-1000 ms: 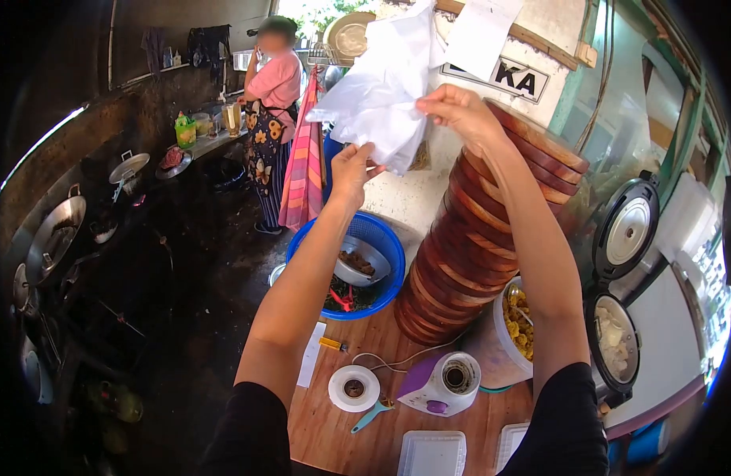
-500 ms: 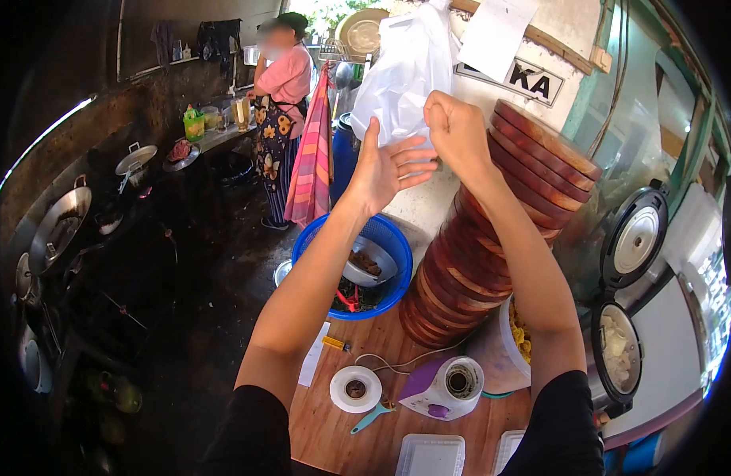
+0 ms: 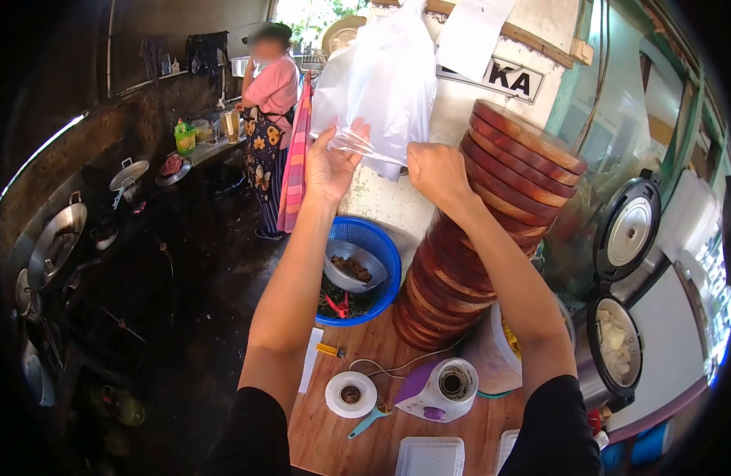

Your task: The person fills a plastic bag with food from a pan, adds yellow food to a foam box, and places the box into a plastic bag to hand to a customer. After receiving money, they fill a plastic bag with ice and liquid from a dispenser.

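A translucent white plastic bag (image 3: 381, 87) hangs against the wall in front of me, its lower edge spread between my two hands. My right hand (image 3: 437, 173) is closed in a pinch at the bag's lower right corner. At the lower left of the bag, my left hand (image 3: 334, 168) is open, palm turned inward. Its fingers are stretched out and show through the thin plastic, with the thumb apart from them. Both arms reach up over the table.
A tall stack of round wooden boards (image 3: 461, 262) leans right of my arms. Below stand a blue basket (image 3: 393, 262) holding a metal bowl (image 3: 357, 282), a purple blender base (image 3: 417, 389) and a white saucer (image 3: 334, 389). An open rice cooker (image 3: 639, 365) is at right; a person (image 3: 274, 95) stands back left.
My left hand has moved down and left, its fingers now behind the plastic. The bag has spread wider and lower, and my right hand has come down with its corner.
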Available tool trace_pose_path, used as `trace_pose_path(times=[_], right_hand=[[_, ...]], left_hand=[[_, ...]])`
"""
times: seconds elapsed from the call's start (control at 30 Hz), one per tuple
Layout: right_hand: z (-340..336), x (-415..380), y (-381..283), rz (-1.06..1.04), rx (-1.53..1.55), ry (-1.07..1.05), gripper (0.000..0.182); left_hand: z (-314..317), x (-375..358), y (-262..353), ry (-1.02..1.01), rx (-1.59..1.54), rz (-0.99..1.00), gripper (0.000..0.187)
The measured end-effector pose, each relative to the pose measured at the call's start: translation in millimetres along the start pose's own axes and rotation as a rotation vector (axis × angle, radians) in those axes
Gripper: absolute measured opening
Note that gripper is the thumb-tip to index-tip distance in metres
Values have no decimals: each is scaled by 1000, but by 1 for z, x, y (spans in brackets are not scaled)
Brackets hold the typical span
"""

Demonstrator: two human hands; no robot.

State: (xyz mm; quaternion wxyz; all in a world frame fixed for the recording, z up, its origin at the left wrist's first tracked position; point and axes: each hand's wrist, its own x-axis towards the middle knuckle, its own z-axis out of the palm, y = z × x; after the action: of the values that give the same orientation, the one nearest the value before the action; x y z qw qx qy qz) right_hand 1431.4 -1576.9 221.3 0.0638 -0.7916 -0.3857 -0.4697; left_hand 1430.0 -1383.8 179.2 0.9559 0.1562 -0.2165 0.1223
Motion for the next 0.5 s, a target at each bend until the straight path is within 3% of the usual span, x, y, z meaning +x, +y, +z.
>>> trace_pose_path(times=[0.23, 0.3, 0.4, 0.5], right_hand=[[-4, -7, -10, -28, 74, -62, 17], [10, -44, -29, -146, 103, -255, 15], [3, -84, -57, -119, 312, -230, 13], [-16, -103, -80, -176, 410, -260, 13]], left_hand=[[-22, 7, 9, -151, 167, -126, 54], [-26, 4, 14, -148, 146, -185, 53], [-22, -1, 17, -177, 121, -276, 43], [-21, -16, 16, 46, 474, -307, 35]])
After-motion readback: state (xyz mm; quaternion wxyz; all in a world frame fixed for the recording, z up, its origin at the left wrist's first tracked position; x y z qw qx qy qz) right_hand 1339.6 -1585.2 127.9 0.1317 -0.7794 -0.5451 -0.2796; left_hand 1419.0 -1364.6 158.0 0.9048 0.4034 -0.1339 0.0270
